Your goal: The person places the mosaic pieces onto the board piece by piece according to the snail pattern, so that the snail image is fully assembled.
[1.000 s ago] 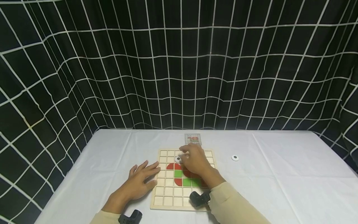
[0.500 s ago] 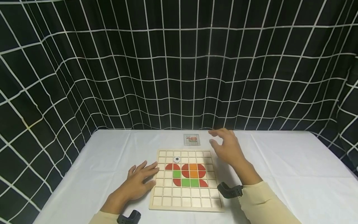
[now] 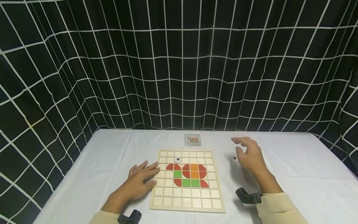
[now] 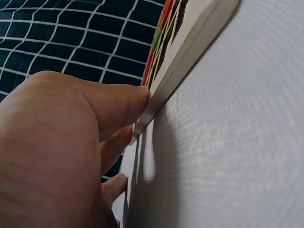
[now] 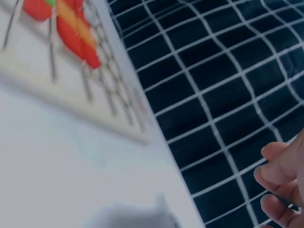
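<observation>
A wooden grid board (image 3: 165,199) lies on the table with red, green and orange tiles forming a figure. One round white piece with a black dot (image 3: 177,159) sits in its upper part. My left hand (image 3: 139,182) rests at the board's left edge, fingers spread; thumb and fingertips touch that edge in the left wrist view. To the right of the board, my right hand (image 3: 251,157) hovers above the table, thumb and forefinger apart, with nothing between them. Just left of its thumb, partly hidden, lies a second white dotted piece (image 3: 235,159).
Behind the board lies a small clear-edged card (image 3: 193,140) with a coloured picture on a grid. A white cloth (image 3: 112,155) covers the table. Black curtains with white grid lines (image 3: 179,77) stand behind and at the sides.
My right hand has left the area over the board and moved right, now beside the loose white piece. The left hand has stayed in place, and the white piece remains on the board.
</observation>
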A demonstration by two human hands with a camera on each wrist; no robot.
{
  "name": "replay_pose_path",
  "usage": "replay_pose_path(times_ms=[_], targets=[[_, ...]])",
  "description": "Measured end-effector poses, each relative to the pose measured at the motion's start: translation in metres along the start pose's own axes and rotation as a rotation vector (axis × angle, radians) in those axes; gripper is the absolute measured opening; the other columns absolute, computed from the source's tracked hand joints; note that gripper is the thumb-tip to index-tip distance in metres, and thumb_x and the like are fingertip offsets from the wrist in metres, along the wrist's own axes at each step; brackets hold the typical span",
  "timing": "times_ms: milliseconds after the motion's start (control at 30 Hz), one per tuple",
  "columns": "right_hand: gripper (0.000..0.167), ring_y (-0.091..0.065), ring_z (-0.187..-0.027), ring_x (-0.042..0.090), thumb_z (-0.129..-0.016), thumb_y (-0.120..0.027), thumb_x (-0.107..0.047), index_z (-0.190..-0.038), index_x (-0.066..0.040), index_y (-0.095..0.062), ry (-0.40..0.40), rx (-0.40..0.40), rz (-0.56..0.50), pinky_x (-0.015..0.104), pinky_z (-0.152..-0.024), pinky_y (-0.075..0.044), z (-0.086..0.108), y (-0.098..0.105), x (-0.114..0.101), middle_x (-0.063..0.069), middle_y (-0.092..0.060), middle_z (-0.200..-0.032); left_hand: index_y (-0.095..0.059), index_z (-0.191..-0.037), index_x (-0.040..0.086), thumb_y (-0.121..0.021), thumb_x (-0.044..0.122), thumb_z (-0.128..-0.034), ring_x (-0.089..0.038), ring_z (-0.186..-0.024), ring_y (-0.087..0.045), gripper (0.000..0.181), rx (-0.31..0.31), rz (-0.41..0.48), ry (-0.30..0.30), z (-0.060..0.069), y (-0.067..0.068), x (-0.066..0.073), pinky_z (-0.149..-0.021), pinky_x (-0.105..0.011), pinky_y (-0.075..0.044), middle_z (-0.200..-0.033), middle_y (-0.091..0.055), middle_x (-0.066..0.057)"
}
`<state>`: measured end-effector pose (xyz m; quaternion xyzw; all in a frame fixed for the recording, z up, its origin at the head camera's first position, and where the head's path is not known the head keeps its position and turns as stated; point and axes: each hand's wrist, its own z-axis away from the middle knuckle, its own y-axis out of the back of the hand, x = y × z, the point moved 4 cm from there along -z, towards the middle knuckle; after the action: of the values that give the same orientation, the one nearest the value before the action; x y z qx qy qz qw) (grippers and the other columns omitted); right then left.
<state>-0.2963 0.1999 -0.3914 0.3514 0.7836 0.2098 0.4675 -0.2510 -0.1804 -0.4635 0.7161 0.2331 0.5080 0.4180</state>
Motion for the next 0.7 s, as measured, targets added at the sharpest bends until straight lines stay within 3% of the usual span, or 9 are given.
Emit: replay_pose_path(times_ms=[333, 533, 700], targets=[[0.032, -0.051, -0.100, 0.040, -0.084, -0.067, -0.006, -0.116, 0.002, -0.065, -0.038, -0.052, 0.034, 0.056, -0.085, -0.041, 0.013, -0.017, 0.040, 0.021, -0.063, -0.106, -0.061, -0.132, 0.016, -0.062, 0.023, -0.0895, -0.033, -0.142, -0.022, 0.043, 0.005, -0.004, 0.000, 0.000, 0.000, 0.001, -0.111, -0.058, -0.001, -0.148, -0.043, 0.003], [0.043, -0.049, -0.098, 0.040, -0.083, -0.072, -0.017, -0.118, 0.005, -0.063, -0.088, -0.134, 0.127, 0.055, -0.085, -0.039, 0.017, -0.027, 0.050, 0.025, -0.062, -0.106, -0.060, -0.132, 0.014, -0.062, 0.022, -0.0900, -0.033, -0.142, -0.022, 0.043, 0.005, -0.005, -0.008, 0.000, 0.000, 0.002, -0.111, -0.058, -0.001, -0.148, -0.043, 0.001], [0.039, -0.048, -0.099, 0.042, -0.083, -0.072, -0.021, -0.111, 0.005, -0.067, -0.130, -0.167, 0.156, 0.058, -0.084, -0.037, 0.018, -0.029, 0.053, 0.026, -0.061, -0.107, -0.060, -0.132, 0.015, -0.062, 0.023, -0.0902, -0.033, -0.142, -0.022, 0.043, 0.002, -0.009, -0.003, 0.000, 0.000, 0.001, -0.111, -0.057, -0.001, -0.148, -0.042, 0.002]])
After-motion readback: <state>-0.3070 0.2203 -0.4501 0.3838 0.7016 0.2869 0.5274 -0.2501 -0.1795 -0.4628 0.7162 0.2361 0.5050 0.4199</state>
